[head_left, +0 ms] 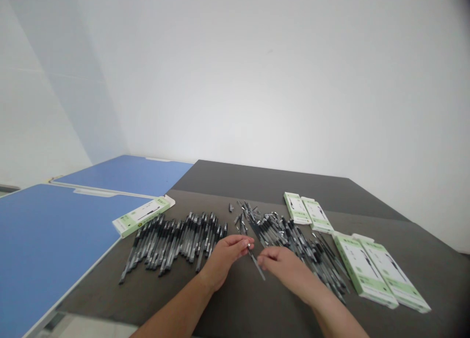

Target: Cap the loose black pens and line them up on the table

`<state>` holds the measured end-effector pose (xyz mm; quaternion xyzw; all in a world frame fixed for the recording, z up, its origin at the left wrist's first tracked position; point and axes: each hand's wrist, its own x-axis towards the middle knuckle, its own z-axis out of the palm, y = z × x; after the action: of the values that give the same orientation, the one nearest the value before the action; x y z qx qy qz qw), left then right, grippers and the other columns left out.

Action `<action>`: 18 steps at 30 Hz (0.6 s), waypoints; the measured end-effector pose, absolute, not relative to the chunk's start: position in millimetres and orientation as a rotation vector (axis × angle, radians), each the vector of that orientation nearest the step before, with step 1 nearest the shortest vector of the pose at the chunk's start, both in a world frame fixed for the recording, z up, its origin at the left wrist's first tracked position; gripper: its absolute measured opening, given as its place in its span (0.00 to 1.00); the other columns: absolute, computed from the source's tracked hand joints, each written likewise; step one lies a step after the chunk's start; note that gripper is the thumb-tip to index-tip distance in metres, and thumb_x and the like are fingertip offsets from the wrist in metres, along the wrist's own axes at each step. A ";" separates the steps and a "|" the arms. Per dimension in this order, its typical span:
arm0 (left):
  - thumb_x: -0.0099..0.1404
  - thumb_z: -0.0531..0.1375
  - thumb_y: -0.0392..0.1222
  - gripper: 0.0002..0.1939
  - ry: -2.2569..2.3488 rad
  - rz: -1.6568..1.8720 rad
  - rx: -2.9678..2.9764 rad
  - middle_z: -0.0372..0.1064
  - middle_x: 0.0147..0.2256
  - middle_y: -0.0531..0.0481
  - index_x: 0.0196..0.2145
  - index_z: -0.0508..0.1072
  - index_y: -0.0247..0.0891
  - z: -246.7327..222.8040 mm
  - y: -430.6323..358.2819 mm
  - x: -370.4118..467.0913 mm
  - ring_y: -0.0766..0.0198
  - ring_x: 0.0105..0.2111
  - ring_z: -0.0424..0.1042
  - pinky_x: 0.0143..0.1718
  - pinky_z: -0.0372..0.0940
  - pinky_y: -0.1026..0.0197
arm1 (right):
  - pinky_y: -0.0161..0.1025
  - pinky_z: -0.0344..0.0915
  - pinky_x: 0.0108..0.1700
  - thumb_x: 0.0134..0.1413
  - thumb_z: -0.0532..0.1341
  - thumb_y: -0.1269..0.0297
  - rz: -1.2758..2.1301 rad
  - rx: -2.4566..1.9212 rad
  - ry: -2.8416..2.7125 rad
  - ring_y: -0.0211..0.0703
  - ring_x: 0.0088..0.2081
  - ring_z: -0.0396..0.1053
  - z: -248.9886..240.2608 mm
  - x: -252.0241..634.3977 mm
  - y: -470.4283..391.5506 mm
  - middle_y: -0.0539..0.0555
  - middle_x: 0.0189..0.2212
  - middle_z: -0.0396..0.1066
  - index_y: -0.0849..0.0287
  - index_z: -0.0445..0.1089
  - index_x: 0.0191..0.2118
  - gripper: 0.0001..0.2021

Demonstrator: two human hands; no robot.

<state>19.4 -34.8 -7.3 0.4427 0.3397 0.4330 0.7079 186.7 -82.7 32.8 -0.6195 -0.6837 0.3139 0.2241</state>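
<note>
Thin grey stick-shaped pen piece [257, 263] is being pinched by left hand [225, 255]; right hand [281, 265] is curling just beside it, can't tell if gripping. Black-and-clear plastic pens [189, 240] are lying left of left hand, green-and-white cardboard boxes [365, 274] right of right hand.

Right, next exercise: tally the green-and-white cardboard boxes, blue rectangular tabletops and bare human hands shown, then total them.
Green-and-white cardboard boxes: 5
Blue rectangular tabletops: 2
Bare left hand and bare right hand: 2
Total: 9

We see soft light, brightest mid-wall on the wall [238, 113], 1 dark upper-right corner, slightly blurred pens [188, 237].
</note>
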 end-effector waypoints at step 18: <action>0.54 0.63 0.44 0.12 0.752 1.102 0.841 0.74 0.38 0.44 0.35 0.77 0.34 -9.1 -28.3 14.7 0.63 0.40 0.70 0.45 0.62 0.63 | 0.41 0.58 0.35 0.53 0.49 0.69 -0.043 -2.309 -1.971 0.50 0.34 0.71 -21.4 237.2 -128.2 0.57 0.29 0.72 0.58 0.69 0.27 0.12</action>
<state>14.7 -28.3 -9.1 0.3782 0.3384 0.4955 0.7049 237.2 -128.2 -21.4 -0.7595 -0.6483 -0.0143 0.0526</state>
